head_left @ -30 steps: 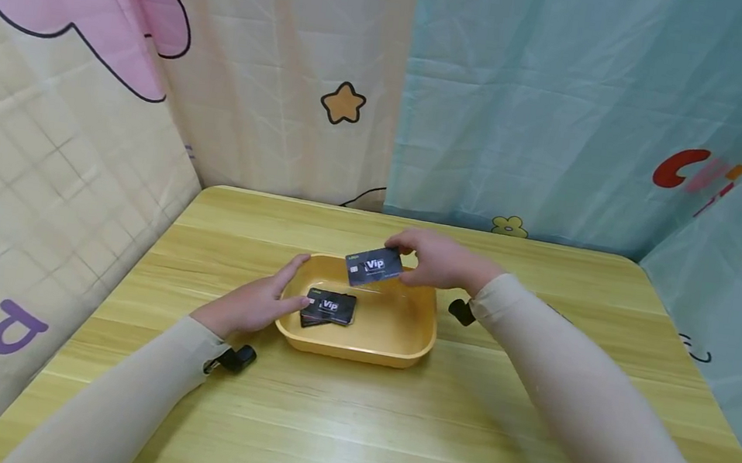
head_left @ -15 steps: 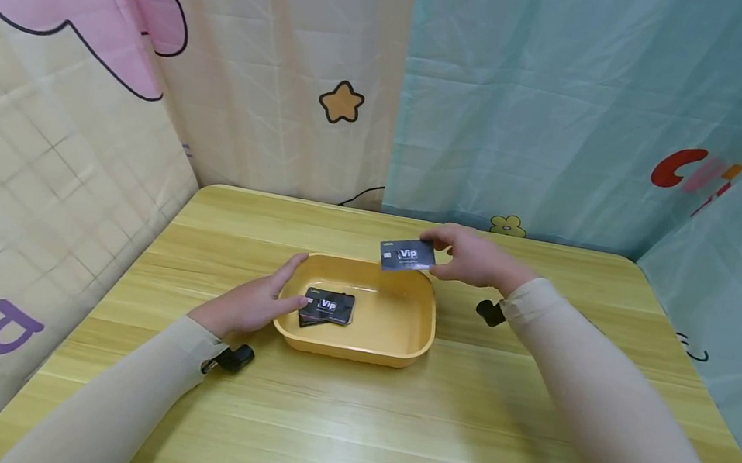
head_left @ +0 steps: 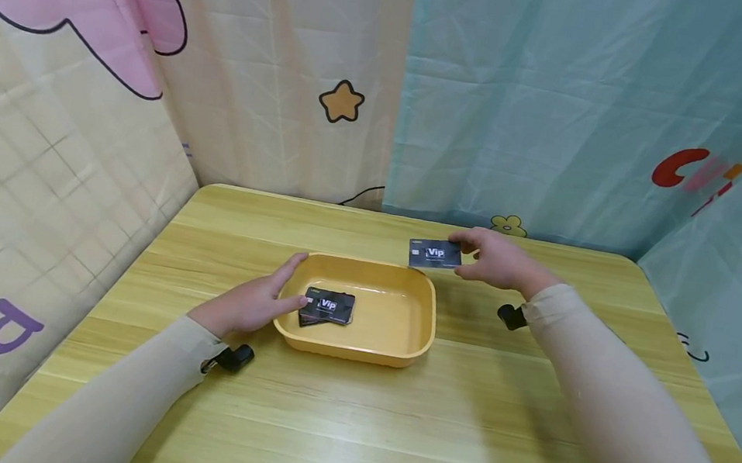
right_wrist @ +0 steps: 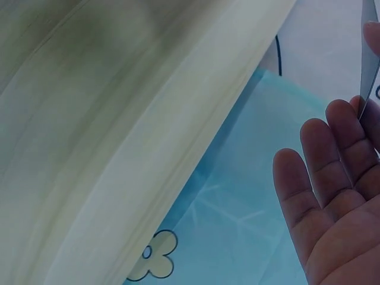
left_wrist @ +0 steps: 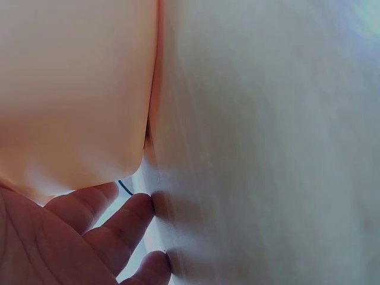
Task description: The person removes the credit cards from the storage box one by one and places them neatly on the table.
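Observation:
In the head view, my right hand [head_left: 499,259] pinches a dark card [head_left: 434,254] marked "Vip" by its right end, thumb on the near edge and fingers at the far edge. The card is in the air, beyond the back right rim of a yellow plastic basin [head_left: 349,353]. A few more dark cards [head_left: 327,306] lie in a loose stack at the basin's left. My left hand [head_left: 254,302] holds the basin's left end, thumb over the rim beside the stack. The left wrist view shows its fingers [left_wrist: 127,228] along the outer wall, low by the table.
The wooden table [head_left: 330,437] carries the basin near its middle. Printed curtains [head_left: 542,105] hang close behind the table's back edge and along both sides. Each wrist wears a small black camera [head_left: 234,358].
My right hand has carried its card from above the basin to the right and back, past the rim. My left hand and the stacked cards have kept their places.

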The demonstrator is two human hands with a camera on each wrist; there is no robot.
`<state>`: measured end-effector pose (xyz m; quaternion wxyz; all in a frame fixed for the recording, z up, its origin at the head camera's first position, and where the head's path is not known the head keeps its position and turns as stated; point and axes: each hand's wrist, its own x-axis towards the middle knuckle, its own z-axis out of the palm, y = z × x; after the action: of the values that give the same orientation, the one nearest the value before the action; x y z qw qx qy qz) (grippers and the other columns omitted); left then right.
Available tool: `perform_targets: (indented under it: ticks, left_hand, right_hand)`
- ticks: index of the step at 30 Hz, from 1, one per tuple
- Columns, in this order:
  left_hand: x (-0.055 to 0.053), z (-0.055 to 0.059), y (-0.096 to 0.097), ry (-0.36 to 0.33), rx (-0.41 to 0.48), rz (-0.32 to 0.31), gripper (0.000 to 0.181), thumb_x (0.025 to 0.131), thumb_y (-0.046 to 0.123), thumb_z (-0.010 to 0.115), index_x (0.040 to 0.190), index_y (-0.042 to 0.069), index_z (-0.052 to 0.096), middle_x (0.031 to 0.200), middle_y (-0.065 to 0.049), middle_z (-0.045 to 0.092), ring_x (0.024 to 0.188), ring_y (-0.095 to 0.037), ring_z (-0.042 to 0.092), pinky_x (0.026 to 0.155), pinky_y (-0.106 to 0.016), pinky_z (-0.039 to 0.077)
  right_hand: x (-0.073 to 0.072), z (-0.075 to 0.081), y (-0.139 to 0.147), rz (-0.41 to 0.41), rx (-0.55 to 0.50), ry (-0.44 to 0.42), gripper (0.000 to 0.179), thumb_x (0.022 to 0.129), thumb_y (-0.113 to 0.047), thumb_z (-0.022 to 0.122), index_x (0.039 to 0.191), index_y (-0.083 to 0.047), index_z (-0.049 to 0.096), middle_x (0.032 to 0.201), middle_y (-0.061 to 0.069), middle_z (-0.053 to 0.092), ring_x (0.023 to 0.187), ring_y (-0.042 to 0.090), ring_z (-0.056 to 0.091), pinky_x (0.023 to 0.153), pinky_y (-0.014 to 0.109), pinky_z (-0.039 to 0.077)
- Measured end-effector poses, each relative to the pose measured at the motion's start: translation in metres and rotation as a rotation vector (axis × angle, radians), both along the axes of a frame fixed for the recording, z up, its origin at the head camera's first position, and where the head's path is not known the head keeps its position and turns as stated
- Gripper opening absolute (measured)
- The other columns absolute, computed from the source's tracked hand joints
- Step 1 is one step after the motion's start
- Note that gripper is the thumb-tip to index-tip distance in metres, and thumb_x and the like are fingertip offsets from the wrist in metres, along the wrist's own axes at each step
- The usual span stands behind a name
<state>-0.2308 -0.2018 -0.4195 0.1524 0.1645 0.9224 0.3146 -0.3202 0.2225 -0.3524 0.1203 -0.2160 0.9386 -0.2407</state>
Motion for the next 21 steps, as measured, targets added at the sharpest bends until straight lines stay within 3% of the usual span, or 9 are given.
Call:
perform_targets:
  ticks: [11,21]
  left_hand:
    - [-0.003,-0.003,0.0,-0.01,0.009,0.002,0.085,0.109,0.05,0.051,0.171,0.029,-0.004,0.177,-0.015,0.012,0.156,-0.049,0.029,0.126,-0.066,0.023]
    - [-0.004,-0.005,-0.001,-0.008,0.015,0.001,0.085,0.109,0.051,0.05,0.171,0.029,-0.004,0.178,-0.013,0.01,0.157,-0.048,0.028,0.127,-0.066,0.022]
  right_hand:
    - [-0.004,-0.014,0.021,-0.005,-0.002,0.02,0.061,0.094,-0.015,0.074,0.149,0.002,0.054,0.142,0.025,0.062,0.131,0.044,0.059,0.112,0.062,0.046]
    - [-0.011,-0.035,0.037,-0.047,0.005,0.016,0.057,0.09,-0.011,0.074,0.143,0.001,0.059,0.136,0.026,0.066,0.13,0.046,0.059,0.112,0.063,0.046]
